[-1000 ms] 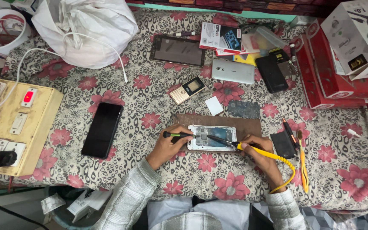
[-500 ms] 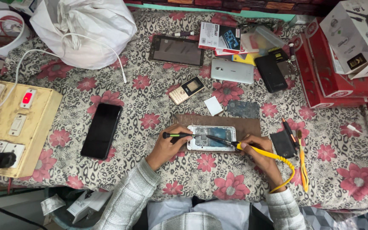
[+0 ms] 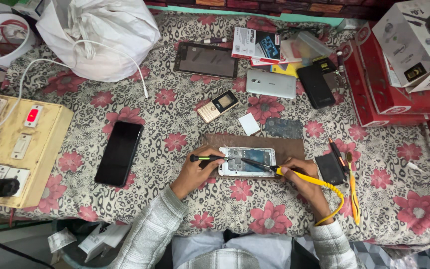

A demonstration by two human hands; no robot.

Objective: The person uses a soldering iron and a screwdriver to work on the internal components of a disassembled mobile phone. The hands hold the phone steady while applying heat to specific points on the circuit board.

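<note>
Opened phone point(image 3: 247, 161) on brown mat point(image 3: 289, 145), floral-clothed table point(image 3: 175, 114)

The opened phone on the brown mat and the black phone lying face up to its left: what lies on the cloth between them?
In the head view, only the left hand with its dark screwdriver lies between the opened phone and black phone; otherwise floral cloth.

Black phone point(image 3: 119, 153) flanks bare cloth point(image 3: 175, 124); tools point(image 3: 347, 174) crowd right.
</note>
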